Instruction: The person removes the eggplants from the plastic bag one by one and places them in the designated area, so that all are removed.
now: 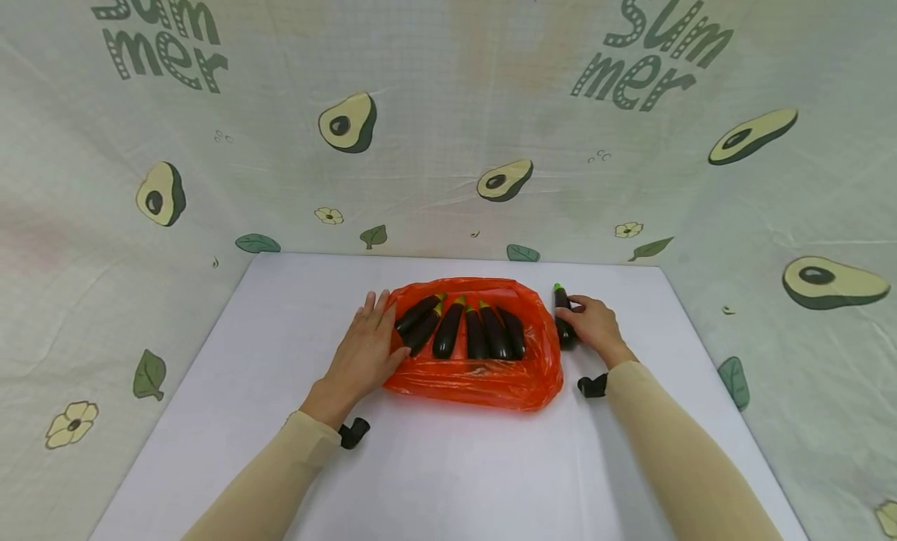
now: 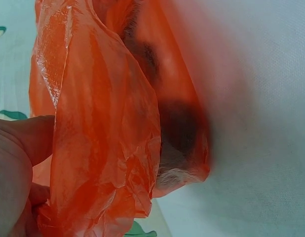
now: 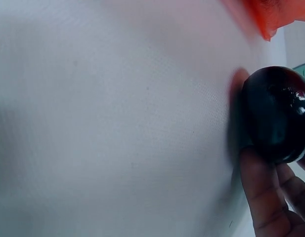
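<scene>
A red plastic bag [image 1: 476, 381] lies spread with its mouth rolled open, and several dark eggplants [image 1: 448, 331] with green stem ends lie side by side in it. My left hand [image 1: 363, 354] rests against the bag's left side, fingers straight and pointing away. In the left wrist view the thumb [image 2: 38, 138] touches the red film [image 2: 103, 128], with dark shapes showing through lower down. Just right of the bag, my right hand [image 1: 594, 323] grips one eggplant [image 1: 564, 335] by its sides. The right wrist view shows that eggplant's glossy rounded end [image 3: 276, 113] between the fingers [image 3: 263, 192].
The bag lies on a white-covered table [image 1: 448, 471]. Behind and at both sides hangs a pale cloth [image 1: 434, 74] printed with avocados, leaves and lettering. A small black device is at each wrist, one by the left sleeve [image 1: 280, 463], one by the right sleeve [image 1: 673, 447].
</scene>
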Available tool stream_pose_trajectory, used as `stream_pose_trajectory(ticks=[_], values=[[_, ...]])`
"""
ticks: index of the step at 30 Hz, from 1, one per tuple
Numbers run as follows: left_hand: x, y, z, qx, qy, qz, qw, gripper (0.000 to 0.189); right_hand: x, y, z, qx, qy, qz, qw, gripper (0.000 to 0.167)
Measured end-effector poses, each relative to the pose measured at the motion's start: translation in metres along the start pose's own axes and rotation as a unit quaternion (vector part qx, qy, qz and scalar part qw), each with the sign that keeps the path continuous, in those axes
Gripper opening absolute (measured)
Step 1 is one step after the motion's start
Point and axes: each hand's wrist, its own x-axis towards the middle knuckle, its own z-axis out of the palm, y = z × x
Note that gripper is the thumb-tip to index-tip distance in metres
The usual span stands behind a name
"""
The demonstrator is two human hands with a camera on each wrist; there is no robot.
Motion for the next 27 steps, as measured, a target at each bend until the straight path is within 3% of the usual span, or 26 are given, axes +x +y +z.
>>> stream_pose_trajectory(ticks=[16, 27], values=[[-0.002, 0.001, 0.000, -0.007, 0.007, 0.001, 1.0000, 0.091, -0.004, 0.004, 0.000, 0.025, -0.009, 0.021, 0.9994, 0.076], [-0.002, 0.002, -0.001, -0.005, 0.005, -0.001, 1.0000, 0.090, -0.011, 0.000, -0.002, 0.023, 0.008, 0.018, 0.9995, 0.078]])
